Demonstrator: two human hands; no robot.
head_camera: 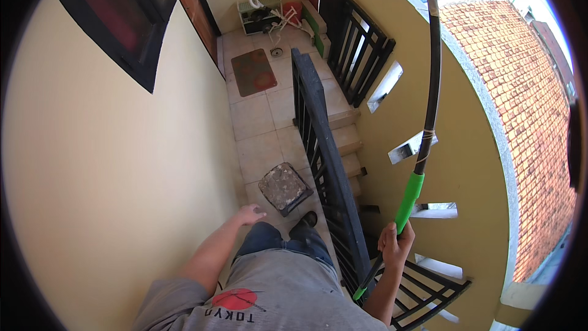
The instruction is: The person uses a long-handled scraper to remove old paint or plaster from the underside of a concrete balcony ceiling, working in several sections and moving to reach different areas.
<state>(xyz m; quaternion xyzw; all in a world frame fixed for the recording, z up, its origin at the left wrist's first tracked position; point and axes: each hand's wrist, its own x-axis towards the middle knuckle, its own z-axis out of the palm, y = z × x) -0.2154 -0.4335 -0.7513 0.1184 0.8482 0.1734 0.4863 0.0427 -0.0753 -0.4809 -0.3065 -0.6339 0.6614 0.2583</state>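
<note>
My right hand point(396, 243) grips a long black pole point(433, 69) with a bright green sleeve point(409, 202) just above my fingers. The pole rises past the top edge of the view, and its lower end, tipped in green, hangs beside the railing. Thin ties and pale tape are wrapped on it. My left hand point(251, 214) is held low by my left thigh, its fingers loosely bent with nothing in them. Just ahead of my feet stands a small stool point(284, 187) with a worn, stained top; my left hand is near it but apart.
A dark railing point(328, 147) runs along my right, with stairs point(345, 140) beyond it. A cream wall point(183, 156) is close on my left. Farther off are a doormat point(254, 72), a white wheeled frame point(287, 18) and a black gate panel point(360, 50). Slots pierce the outer wall point(464, 147).
</note>
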